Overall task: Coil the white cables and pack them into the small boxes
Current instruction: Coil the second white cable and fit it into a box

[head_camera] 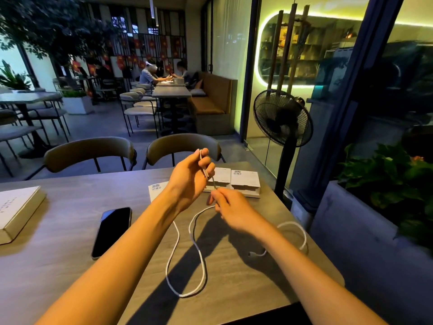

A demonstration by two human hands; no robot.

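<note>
My left hand (191, 178) is raised above the table, fingers pinched on the plug end of a white cable (187, 254). My right hand (230, 209) grips the same cable a little lower, just below the left. The rest of that cable hangs down and lies in a long loop on the table. A second white cable (294, 233) lies loosely curled at the right, partly behind my right forearm. Small white boxes (244, 180) stand at the table's far edge behind my hands, and another box (157, 187) is partly hidden by my left wrist.
A black phone (112, 232) lies face up left of my left arm. A flat beige box (16, 212) sits at the table's left edge. Two chairs (131, 151) face the far side. A standing fan (282, 127) and a planter (386, 184) are at the right.
</note>
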